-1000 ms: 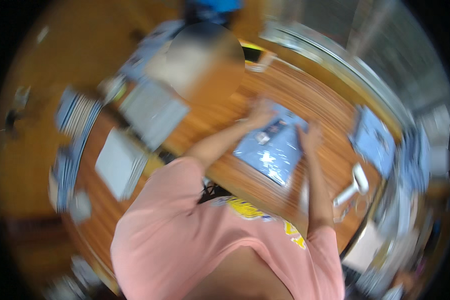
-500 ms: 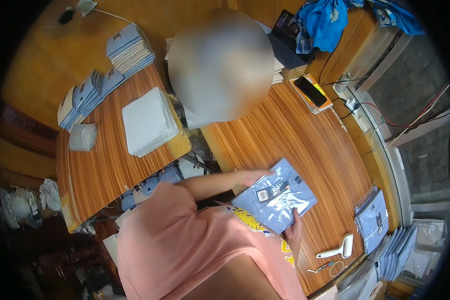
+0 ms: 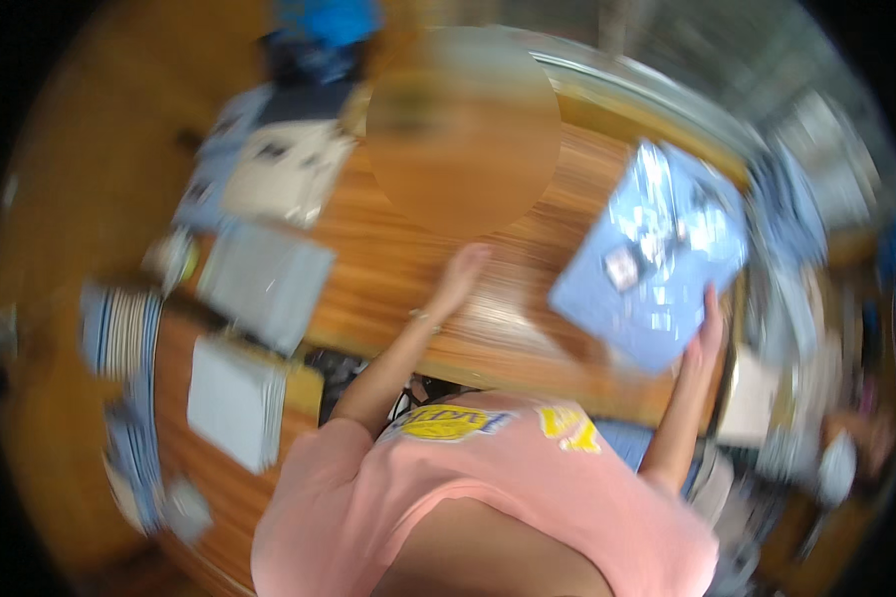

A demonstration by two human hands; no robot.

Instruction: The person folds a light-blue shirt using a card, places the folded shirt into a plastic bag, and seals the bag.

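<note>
A folded blue shirt in a clear, shiny plastic bag (image 3: 657, 264) is raised over the right side of the wooden table. My right hand (image 3: 705, 333) grips its near right edge, with the thumb on top and the other fingers mostly hidden beneath. The bag is tilted and a pale label shows through it. Over the middle of the table, apart from the shirt, my left hand (image 3: 463, 279) holds nothing; its fingers are stretched forward, a little smeared by motion.
On the left lie a stack of grey plastic bags (image 3: 269, 284), a stack of white sheets (image 3: 231, 403) and cream packed garments (image 3: 284, 169). Folded blue shirts (image 3: 131, 448) stand at the far left. More blue packages (image 3: 786, 214) crowd the table's right end. A round blurred patch hides the far middle.
The view has swung to the right. My left hand has let go of the bagged shirt, and my right hand alone has carried it toward the table's right end.
</note>
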